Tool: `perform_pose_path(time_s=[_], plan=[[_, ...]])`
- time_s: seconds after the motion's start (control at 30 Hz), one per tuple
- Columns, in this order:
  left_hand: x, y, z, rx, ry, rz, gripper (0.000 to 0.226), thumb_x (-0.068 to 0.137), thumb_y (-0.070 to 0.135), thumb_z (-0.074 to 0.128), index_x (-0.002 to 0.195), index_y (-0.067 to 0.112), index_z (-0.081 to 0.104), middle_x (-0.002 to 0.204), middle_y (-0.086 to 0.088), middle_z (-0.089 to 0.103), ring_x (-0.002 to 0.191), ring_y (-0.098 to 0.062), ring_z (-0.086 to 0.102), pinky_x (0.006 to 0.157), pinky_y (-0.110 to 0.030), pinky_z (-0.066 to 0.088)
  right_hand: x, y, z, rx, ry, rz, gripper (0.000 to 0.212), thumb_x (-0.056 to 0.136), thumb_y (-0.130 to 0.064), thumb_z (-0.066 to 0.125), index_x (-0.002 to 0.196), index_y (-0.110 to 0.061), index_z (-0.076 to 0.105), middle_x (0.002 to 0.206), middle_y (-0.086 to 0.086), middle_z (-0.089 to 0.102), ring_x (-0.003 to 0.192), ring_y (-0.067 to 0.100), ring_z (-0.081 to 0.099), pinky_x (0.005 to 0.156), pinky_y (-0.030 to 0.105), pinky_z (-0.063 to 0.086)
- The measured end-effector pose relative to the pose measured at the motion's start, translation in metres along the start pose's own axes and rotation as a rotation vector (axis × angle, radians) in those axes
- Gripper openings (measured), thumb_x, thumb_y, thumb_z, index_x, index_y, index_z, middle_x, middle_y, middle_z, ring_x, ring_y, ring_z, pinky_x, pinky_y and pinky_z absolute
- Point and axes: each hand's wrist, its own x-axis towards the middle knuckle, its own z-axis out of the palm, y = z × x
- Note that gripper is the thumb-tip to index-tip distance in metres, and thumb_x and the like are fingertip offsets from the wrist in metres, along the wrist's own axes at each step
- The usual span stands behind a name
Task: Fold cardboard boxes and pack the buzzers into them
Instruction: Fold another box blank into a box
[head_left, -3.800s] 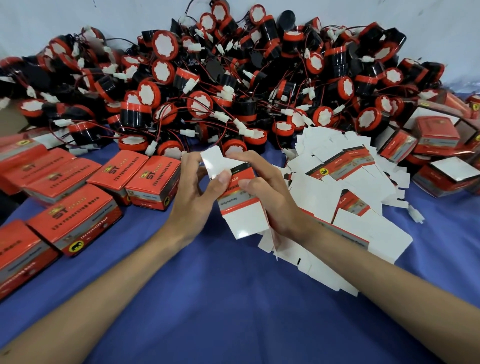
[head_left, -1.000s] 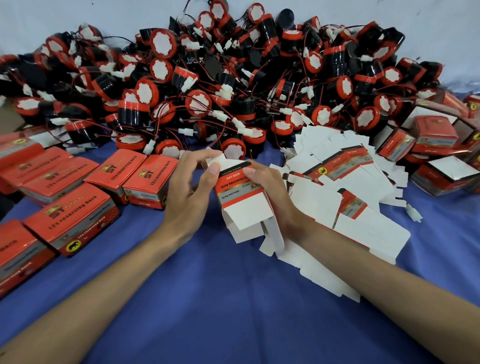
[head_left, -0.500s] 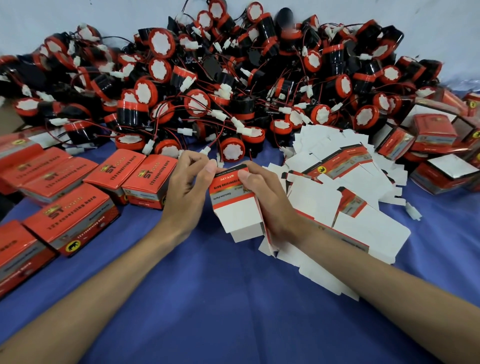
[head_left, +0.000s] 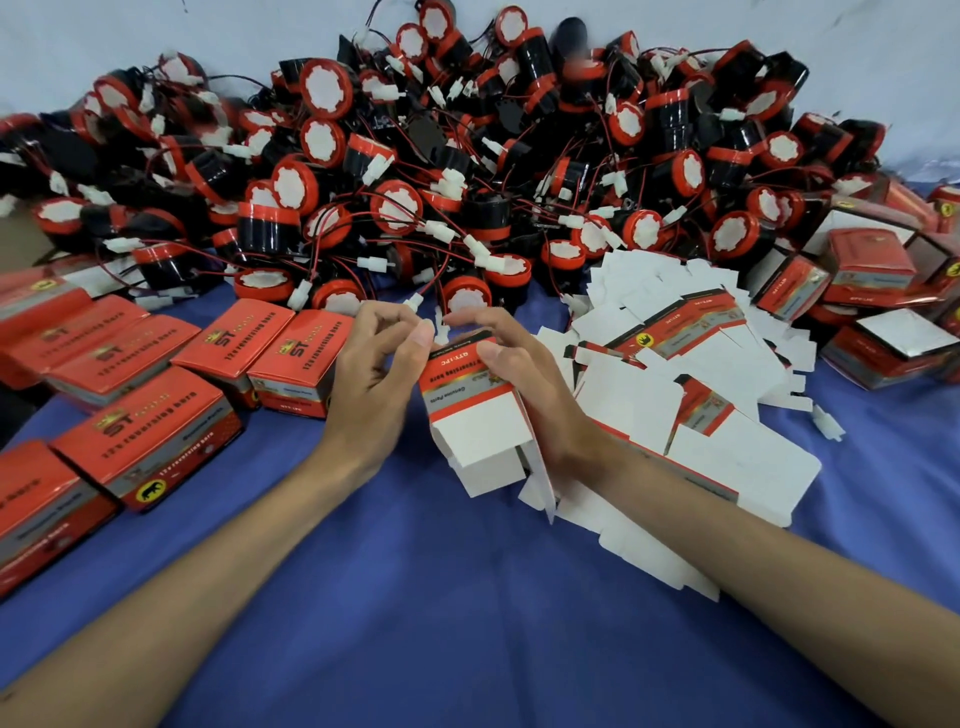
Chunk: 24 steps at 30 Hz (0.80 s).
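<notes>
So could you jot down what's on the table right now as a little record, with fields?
left hand: fingers at the box's top end
right hand: wrapped around the box's right side
box in hands: squared up, near-end flaps open
buzzers: big tangled pile at the back
closed boxes: rows on the left
flat cartons: loose heap on the right
table cover: blue cloth
</notes>
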Motion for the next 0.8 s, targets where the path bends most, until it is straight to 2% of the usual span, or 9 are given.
perform_pose_path(time_s=[0.07, 0.17, 0.33, 0.4, 0.47, 0.57, 0.67, 0.73, 0.8], plan=[[0.001, -0.001, -0.001, -0.023, -0.005, -0.013, 0.028, 0.093, 0.033, 0.048, 0.069, 0.023, 0.057, 0.097, -0.004, 0.046, 0.081, 0.004, 0.053, 0.068, -0.009, 0.042, -0.001, 0.000, 0.000, 0.031, -0.016, -0.013, 0.038, 0.085, -0.042, 0.044, 0.116, -0.023, 0.057, 0.099, 0.002, 0.064, 0.088, 0.013, 0.066, 0.074, 0.024, 0.050], [0.001, -0.001, -0.001, -0.033, -0.044, -0.043, 0.034, 0.088, 0.044, 0.046, 0.071, 0.019, 0.062, 0.099, -0.001, 0.048, 0.087, -0.001, 0.052, 0.072, -0.013, 0.042, 0.000, 0.001, 0.001, 0.038, -0.011, 0.001, 0.028, 0.090, -0.027, 0.043, 0.110, -0.018, 0.060, 0.099, -0.004, 0.065, 0.090, 0.012, 0.066, 0.075, 0.022, 0.051], [0.002, 0.000, 0.001, 0.009, -0.045, -0.078, 0.042, 0.084, 0.051, 0.044, 0.070, 0.017, 0.063, 0.097, -0.002, 0.050, 0.086, -0.003, 0.053, 0.073, -0.011, 0.040, 0.001, 0.002, 0.002, 0.061, -0.023, 0.070, 0.026, 0.091, -0.032, 0.042, 0.106, -0.018, 0.060, 0.102, 0.002, 0.065, 0.092, 0.016, 0.066, 0.082, 0.031, 0.053], [0.002, -0.001, 0.001, 0.025, -0.024, -0.084, 0.040, 0.088, 0.046, 0.047, 0.072, 0.013, 0.064, 0.099, -0.003, 0.049, 0.086, -0.003, 0.053, 0.073, -0.010, 0.041, 0.000, 0.001, 0.002, 0.090, -0.042, 0.077, 0.030, 0.092, -0.034, 0.041, 0.108, -0.016, 0.059, 0.104, 0.005, 0.064, 0.094, 0.017, 0.065, 0.085, 0.034, 0.052], [0.001, -0.002, 0.001, 0.041, 0.029, -0.074, 0.034, 0.091, 0.036, 0.047, 0.072, 0.014, 0.064, 0.098, 0.002, 0.048, 0.084, 0.001, 0.052, 0.071, -0.010, 0.041, 0.000, 0.001, 0.003, 0.144, -0.073, 0.090, 0.032, 0.091, -0.036, 0.041, 0.111, -0.017, 0.057, 0.108, 0.003, 0.063, 0.098, 0.016, 0.064, 0.087, 0.030, 0.052], [0.001, -0.002, 0.000, 0.092, 0.170, 0.008, 0.030, 0.093, 0.032, 0.047, 0.075, 0.016, 0.066, 0.097, 0.008, 0.046, 0.085, 0.006, 0.050, 0.075, -0.009, 0.039, -0.002, -0.001, 0.003, 0.240, -0.120, 0.139, 0.034, 0.089, -0.036, 0.045, 0.119, -0.021, 0.052, 0.112, 0.000, 0.062, 0.101, 0.014, 0.064, 0.085, 0.027, 0.052], [0.001, -0.001, 0.000, 0.090, 0.306, 0.121, 0.037, 0.095, 0.026, 0.042, 0.079, 0.003, 0.067, 0.098, 0.008, 0.043, 0.086, 0.012, 0.053, 0.073, -0.007, 0.042, -0.004, -0.005, 0.002, 0.281, -0.190, 0.205, 0.033, 0.088, -0.037, 0.050, 0.120, -0.031, 0.050, 0.107, -0.007, 0.067, 0.098, 0.011, 0.066, 0.079, 0.024, 0.053], [0.000, -0.001, 0.000, 0.099, 0.336, 0.185, 0.040, 0.096, 0.018, 0.041, 0.078, -0.006, 0.067, 0.098, 0.006, 0.041, 0.088, 0.016, 0.054, 0.073, -0.005, 0.042, -0.004, -0.008, 0.003, 0.287, -0.228, 0.221, 0.038, 0.083, -0.043, 0.055, 0.119, -0.036, 0.049, 0.104, -0.013, 0.069, 0.099, 0.009, 0.066, 0.080, 0.022, 0.053], [0.000, -0.003, 0.000, 0.098, 0.355, 0.213, 0.036, 0.097, 0.021, 0.040, 0.079, 0.004, 0.067, 0.100, 0.007, 0.040, 0.090, 0.013, 0.053, 0.075, -0.008, 0.042, -0.005, -0.009, 0.004, 0.290, -0.254, 0.219, 0.044, 0.078, -0.047, 0.056, 0.120, -0.036, 0.048, 0.105, -0.016, 0.069, 0.103, 0.008, 0.065, 0.083, 0.022, 0.052]])
